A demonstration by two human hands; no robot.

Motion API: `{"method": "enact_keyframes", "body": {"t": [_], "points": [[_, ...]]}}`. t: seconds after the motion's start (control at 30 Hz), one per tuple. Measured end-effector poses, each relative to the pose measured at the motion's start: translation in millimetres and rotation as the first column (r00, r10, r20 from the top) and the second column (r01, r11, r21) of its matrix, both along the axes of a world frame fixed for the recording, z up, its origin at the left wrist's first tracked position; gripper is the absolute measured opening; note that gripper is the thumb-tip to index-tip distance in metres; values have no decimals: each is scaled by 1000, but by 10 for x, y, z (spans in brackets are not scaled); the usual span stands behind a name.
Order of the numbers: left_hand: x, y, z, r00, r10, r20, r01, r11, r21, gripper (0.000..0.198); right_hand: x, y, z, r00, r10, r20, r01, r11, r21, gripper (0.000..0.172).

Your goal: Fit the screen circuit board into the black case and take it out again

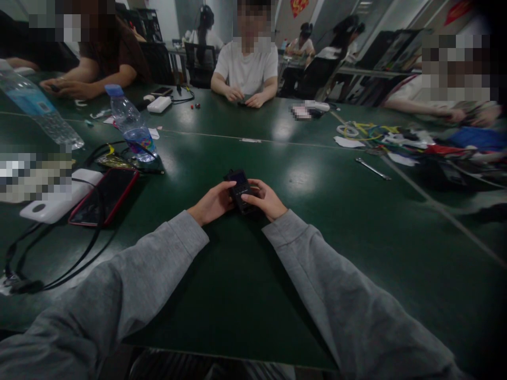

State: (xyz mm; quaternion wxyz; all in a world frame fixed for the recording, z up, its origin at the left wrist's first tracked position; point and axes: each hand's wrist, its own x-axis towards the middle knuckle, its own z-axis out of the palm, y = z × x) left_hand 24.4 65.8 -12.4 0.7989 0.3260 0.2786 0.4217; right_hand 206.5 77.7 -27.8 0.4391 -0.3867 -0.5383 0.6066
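Note:
A small black handheld device (240,182) with a dark screen and a few buttons is held between my two hands, just above or on the green table (237,285). My left hand (214,202) closes round its left side, the thumb at the screen's edge. On the other side, my right hand (266,199) grips the lower right part, its thumb lying over the buttons. The fingers behind the device are mostly hidden. Whether it touches the tabletop, I cannot tell.
To the left lie a red-edged phone (105,196), a white power bank (59,198), black cables and two bottles, one a blue-capped bottle (132,124). A wrench (373,169) and tangled cables (368,132) lie at right. Several people sit around the table.

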Motion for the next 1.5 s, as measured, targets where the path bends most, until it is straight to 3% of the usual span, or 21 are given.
{"method": "enact_keyframes", "body": {"t": [0.23, 0.43, 0.83, 1.5], "points": [[27, 1, -18, 999, 54, 3, -54, 998, 13, 35, -32, -33, 31, 995, -97, -28, 98, 995, 13, 62], [81, -31, -21, 992, 123, -26, -121, 990, 74, 48, -24, -29, 71, 970, -220, -107, 213, 974, -73, 62], [155, -88, -66, 942, 294, -164, -233, 921, 313, 53, -12, -29, 72, 984, -157, -84, 154, 987, -47, 66], [127, -93, 14, 962, 246, -116, -221, 956, 196, 54, 20, -32, 74, 992, -122, -44, 122, 993, 2, 68]]}}
